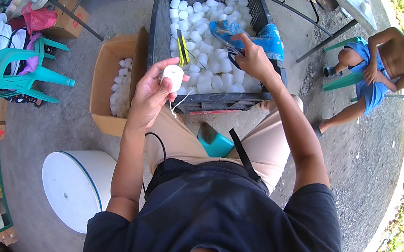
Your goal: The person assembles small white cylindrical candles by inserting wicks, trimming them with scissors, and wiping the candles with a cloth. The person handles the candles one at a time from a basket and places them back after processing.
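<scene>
My left hand (151,93) pinches a short white candle (172,76) between thumb and fingers, held up over the near left corner of the black crate. A loose white wick string (178,107) dangles beside it. In my right hand (254,60) is a pair of scissors (233,51), its fingers round the dark handles; the blades point left over the crate and are hard to make out. Many similar white candles (205,48) fill the black plastic crate (155,37). On them, near my left fingertips, lies a yellow-and-black tool (182,49) of a kind I cannot make out.
A cardboard box (107,63) with more white pieces stands left of the crate. Blue plastic (270,40) drapes its right rim. A white drum (75,187) stands at lower left, green chairs (33,72) farther left. Another person (379,71) sits at right. Tables stand behind.
</scene>
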The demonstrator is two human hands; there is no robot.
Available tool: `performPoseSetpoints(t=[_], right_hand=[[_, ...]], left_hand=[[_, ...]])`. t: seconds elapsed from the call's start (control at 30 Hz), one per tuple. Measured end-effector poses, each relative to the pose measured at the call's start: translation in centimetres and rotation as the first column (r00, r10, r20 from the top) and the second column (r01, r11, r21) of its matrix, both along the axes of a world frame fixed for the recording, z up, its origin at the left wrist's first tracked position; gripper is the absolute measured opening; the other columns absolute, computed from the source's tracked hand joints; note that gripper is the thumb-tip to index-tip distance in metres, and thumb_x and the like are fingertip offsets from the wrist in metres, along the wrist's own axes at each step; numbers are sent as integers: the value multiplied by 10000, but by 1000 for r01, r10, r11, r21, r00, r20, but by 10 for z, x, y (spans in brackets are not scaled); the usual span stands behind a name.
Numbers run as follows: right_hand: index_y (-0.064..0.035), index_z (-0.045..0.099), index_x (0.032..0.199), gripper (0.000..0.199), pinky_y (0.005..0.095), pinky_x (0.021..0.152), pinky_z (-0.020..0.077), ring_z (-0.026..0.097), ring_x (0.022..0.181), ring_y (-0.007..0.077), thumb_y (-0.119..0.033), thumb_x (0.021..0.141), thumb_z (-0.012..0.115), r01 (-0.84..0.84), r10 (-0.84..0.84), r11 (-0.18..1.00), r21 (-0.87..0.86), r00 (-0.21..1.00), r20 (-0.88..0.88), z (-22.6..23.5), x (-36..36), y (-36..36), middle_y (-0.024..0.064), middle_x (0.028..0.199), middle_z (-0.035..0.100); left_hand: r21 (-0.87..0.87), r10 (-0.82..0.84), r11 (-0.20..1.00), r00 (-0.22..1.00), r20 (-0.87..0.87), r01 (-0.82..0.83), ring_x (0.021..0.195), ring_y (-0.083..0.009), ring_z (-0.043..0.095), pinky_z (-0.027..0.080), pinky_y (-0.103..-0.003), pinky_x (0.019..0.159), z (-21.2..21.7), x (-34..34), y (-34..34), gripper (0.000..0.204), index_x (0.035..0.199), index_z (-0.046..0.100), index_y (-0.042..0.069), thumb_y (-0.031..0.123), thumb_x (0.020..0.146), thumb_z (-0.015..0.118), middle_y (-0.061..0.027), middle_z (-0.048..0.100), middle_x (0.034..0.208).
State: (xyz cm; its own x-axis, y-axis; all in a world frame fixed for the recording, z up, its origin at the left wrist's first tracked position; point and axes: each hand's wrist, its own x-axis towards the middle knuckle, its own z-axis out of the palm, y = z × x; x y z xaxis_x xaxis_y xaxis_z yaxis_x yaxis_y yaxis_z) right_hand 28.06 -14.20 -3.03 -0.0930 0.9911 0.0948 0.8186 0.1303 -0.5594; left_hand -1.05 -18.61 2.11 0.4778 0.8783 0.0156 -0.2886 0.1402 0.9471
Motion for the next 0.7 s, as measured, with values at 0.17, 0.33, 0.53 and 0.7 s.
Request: performPoseSetpoints(t=[0.17,0.33,0.53,0.7], right_hand=[[-104,408,1407,657,407,944,462,589,1072,353,0,774,549,-34,6,852,522,998,55,40,8,-8,236,1213,580],[-23,348,1437,672,300,999,412,528,1194,254,6,824,620,340,340,740,581,556,-758,94,25,15,192,1343,517],[27,318,1416,629,313,886,512,623,996,191,-14,867,623,250,287,903,350,257,-923,105,19,-5,180,1216,590],[-9,408,1375,518,287,852,511,628,918,147,-152,926,623,-7,302,953,303,127,-945,107,-44,-53,84,991,644]], left_hand=[[-58,-6,998,998,55,9,726,-42,496,439,-191,665,-5,8,9,490,1270,515,14,331,917,640,-128,641,1070],[32,-36,999,999,-11,36,770,-70,514,437,-213,717,11,24,12,536,1320,472,-14,328,930,611,-108,624,1116],[138,0,990,997,-77,11,810,-83,549,466,-230,749,7,32,11,480,1291,495,2,320,946,595,-100,616,1123],[336,115,941,966,-231,-31,831,-110,572,485,-271,740,11,45,3,455,1226,523,-23,341,958,578,-75,620,995]])
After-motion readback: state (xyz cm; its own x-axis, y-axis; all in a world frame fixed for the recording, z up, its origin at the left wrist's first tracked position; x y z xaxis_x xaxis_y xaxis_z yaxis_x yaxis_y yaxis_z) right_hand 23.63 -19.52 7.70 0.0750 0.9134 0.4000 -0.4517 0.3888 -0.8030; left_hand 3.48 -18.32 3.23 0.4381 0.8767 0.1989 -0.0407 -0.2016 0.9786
